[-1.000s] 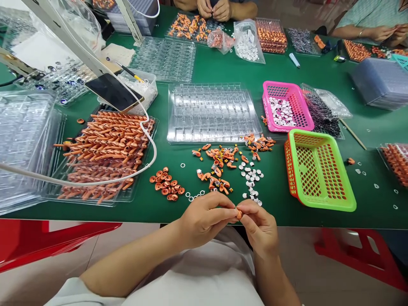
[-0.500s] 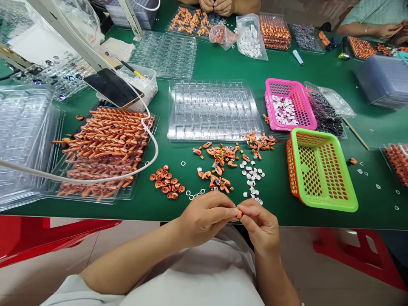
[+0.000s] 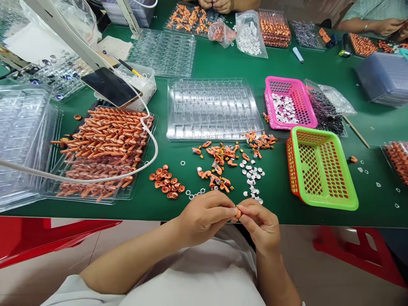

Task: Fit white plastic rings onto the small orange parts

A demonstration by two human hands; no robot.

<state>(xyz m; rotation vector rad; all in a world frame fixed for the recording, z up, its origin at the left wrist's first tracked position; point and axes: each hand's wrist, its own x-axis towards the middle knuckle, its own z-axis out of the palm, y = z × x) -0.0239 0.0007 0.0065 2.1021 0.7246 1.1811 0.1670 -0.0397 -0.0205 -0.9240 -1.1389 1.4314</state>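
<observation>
Leftmost, at about nine o'clock on the green surface (image 3: 223, 63), stands a stack of clear trays (image 3: 25, 144), and just beside it a tray of long orange pieces (image 3: 105, 148) with a white cable (image 3: 95, 180) looped over it and a phone (image 3: 110, 87) raised on a stand above. Towards the near edge lies a small heap of orange caps (image 3: 166, 183). At six o'clock, at the surface's edge, the left hand (image 3: 204, 216) and the right hand (image 3: 259, 225) meet fingertip to fingertip, both closed in a pinch on one small orange part (image 3: 238, 213) held between them. Just above the hands, at twelve o'clock from them, loose orange parts (image 3: 219, 165) and white discs (image 3: 251, 176) are scattered, with an empty clear tray (image 3: 212, 108) beyond. Further right, at two o'clock, sits a pink basket (image 3: 304, 121) holding white discs, and near it at three o'clock a green basket (image 3: 342, 204). At the far edge another person's hands (image 3: 216, 5) work over more orange parts.
</observation>
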